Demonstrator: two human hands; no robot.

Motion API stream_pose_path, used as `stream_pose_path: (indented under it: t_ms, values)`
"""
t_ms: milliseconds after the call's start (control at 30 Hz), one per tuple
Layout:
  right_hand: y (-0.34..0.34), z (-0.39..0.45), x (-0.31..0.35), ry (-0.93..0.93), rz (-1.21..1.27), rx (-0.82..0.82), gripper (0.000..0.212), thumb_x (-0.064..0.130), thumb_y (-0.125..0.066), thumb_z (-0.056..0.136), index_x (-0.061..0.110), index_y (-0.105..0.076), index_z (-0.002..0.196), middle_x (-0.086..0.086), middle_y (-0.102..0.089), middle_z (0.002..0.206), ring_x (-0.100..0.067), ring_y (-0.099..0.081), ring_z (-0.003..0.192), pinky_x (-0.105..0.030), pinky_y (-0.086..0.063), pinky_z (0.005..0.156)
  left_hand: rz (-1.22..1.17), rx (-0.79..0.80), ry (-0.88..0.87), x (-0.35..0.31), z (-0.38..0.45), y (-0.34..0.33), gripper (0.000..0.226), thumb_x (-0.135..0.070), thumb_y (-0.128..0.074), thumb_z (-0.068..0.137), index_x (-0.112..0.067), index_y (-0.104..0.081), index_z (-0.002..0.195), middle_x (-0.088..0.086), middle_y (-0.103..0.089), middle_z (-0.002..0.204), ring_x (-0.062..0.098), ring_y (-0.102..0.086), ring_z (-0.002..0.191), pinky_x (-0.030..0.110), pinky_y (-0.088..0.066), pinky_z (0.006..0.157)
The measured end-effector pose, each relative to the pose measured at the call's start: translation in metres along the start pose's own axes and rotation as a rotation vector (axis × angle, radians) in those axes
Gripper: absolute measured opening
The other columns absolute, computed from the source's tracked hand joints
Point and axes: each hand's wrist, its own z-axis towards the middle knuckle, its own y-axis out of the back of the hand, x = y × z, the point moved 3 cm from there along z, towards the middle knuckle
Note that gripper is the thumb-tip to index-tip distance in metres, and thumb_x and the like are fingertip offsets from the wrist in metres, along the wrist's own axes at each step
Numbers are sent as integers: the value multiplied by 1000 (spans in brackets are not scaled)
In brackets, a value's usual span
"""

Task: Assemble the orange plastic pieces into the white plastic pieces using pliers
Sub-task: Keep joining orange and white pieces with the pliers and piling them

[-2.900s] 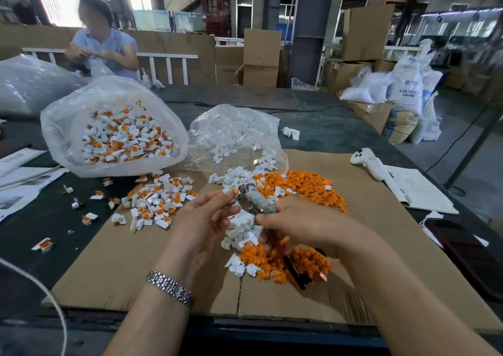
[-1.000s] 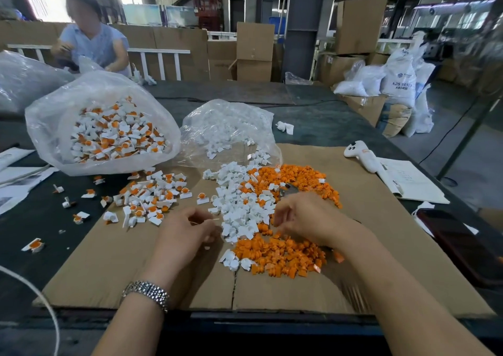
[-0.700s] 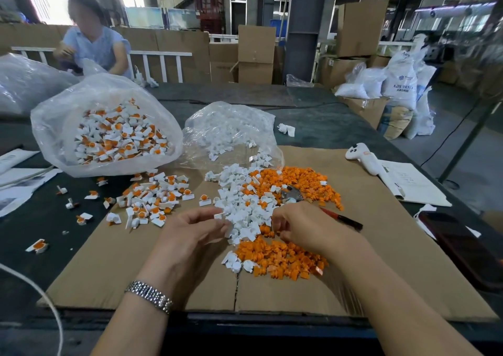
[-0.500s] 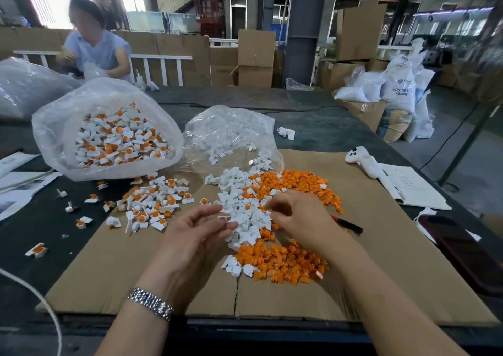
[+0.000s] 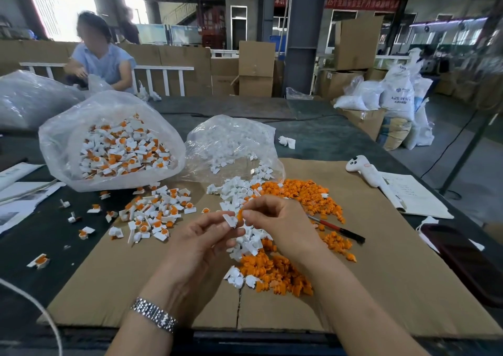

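My left hand (image 5: 201, 238) pinches a white plastic piece (image 5: 229, 220) between thumb and fingers. My right hand (image 5: 277, 222) pinches a small orange piece (image 5: 239, 215) and holds it against the white one, above the loose pile. Orange pieces (image 5: 277, 274) and white pieces (image 5: 246, 242) lie mixed on the cardboard sheet (image 5: 381, 274) under my hands. The pliers (image 5: 337, 229), with red and black handles, lie on the cardboard to the right of my right hand, touched by neither hand.
Assembled white-and-orange pieces (image 5: 155, 214) lie left of my hands, more in a clear bag (image 5: 109, 143). A second bag (image 5: 231, 143) holds white pieces. A white controller (image 5: 364, 169), papers (image 5: 411, 196) and a dark phone (image 5: 462, 257) lie right. A person (image 5: 100, 59) sits across the table.
My right hand has left the pliers on the cardboard and picked an orange piece from the pile. Both hands have risen and come together, orange piece against white piece.
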Motion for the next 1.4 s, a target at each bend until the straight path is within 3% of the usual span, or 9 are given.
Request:
stream_pose_path:
  t_ms: [133,267,400,533,633,733,900,1233,1400]
  values:
    - [-6,-2,5,63,-140,-30,5,15,-69,94,15,-74,95,3,-73,87,-2,-67,83,-13,-51,74,-8,-3,-13,-3,0,-4,24,0,-72,80,1,-78,103,26,-76,105,30,-77,93,23,-61,65]
    - [-10,-3,8,101,-391,-82,4,24,-67,96,24,-70,97,10,-69,90,-3,-62,84,-16,-50,72,22,-21,-40,-4,0,-4,21,-2,-72,78,-4,-81,97,24,-76,102,30,-77,93,22,-61,67]
    - [-17,-5,7,76,-424,-122,2,27,-66,94,25,-66,94,9,-68,87,-7,-63,82,-29,-56,76,243,-29,-136,-8,0,-2,25,-17,-76,77,-21,-83,101,13,-79,101,25,-78,91,22,-60,75]
    - [-17,-1,4,-12,-309,-120,3,23,-67,93,20,-68,93,5,-69,86,-7,-65,79,-22,-55,71,400,-22,-190,-12,0,0,25,-26,-76,78,-31,-82,102,6,-80,101,22,-78,89,26,-62,80]
    - [-13,-3,3,-19,-238,-57,6,20,-69,92,20,-69,98,1,-71,88,-10,-68,82,-24,-56,76,317,-8,-144,-10,-1,-2,25,-19,-76,79,-23,-83,103,12,-80,102,23,-78,90,25,-61,79]
    - [-9,-6,5,43,-227,63,15,21,-71,92,27,-71,105,3,-69,86,-6,-66,75,-18,-52,68,73,-21,-39,-5,-2,-3,25,-5,-74,78,-7,-82,102,21,-78,101,23,-77,85,21,-60,72]
    - [-4,-7,8,208,-462,5,16,24,-75,89,26,-75,104,13,-66,90,-1,-61,84,-16,-49,76,-9,-9,19,-4,-4,-5,23,5,-69,79,4,-77,101,23,-75,101,27,-77,85,23,-61,69]
    - [-10,-7,12,337,-526,-61,19,23,-75,90,19,-75,108,7,-68,96,-4,-62,88,-15,-49,82,31,-60,-56,-11,-6,-1,15,-12,-80,75,-3,-81,88,25,-76,97,34,-77,94,29,-62,79]
    - [-12,-7,14,375,-604,-44,21,23,-72,92,18,-74,112,6,-66,101,-3,-61,89,-17,-50,84,93,-72,-59,-15,-6,-3,23,-15,-90,62,-7,-81,82,22,-77,96,31,-77,95,26,-61,80]
